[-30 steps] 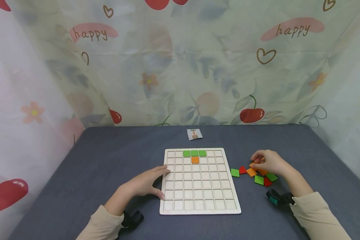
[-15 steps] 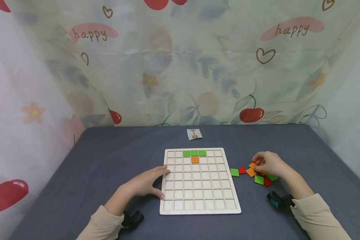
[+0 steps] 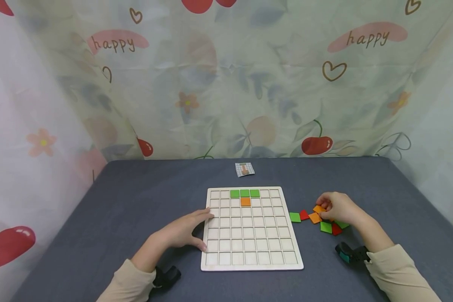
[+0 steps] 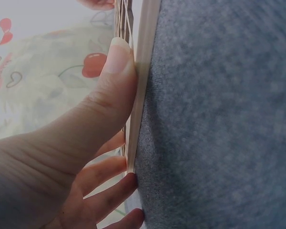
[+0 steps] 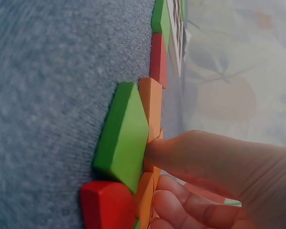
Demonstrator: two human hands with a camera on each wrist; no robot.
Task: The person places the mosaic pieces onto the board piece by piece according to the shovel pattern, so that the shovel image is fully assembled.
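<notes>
A white grid board (image 3: 252,266) lies flat on the table, with three green tiles (image 3: 244,193) in its far row and one orange tile (image 3: 245,201) below the middle one. My left hand (image 3: 181,230) rests along the board's left edge, thumb and fingers spread; the left wrist view has the thumb (image 4: 102,107) against that edge. Right of the board, my right hand (image 3: 340,207) is down among loose tiles. It pinches an orange tile (image 3: 318,209) between thumb and curled fingers; in the right wrist view, the thumb (image 5: 181,150) touches the orange pieces and partly hides them.
Around the right hand lie more loose tiles: a green tile (image 3: 295,217) nearest the board, red tiles (image 3: 303,215), an orange tile (image 3: 315,218) and another green tile (image 3: 326,227). A small patterned card (image 3: 244,169) lies beyond the board. A printed curtain (image 3: 230,84) hangs behind the table.
My right hand has shifted slightly nearer to me, and some orange, red and green tiles beside it have slid a little left. The left hand and board stay put.
</notes>
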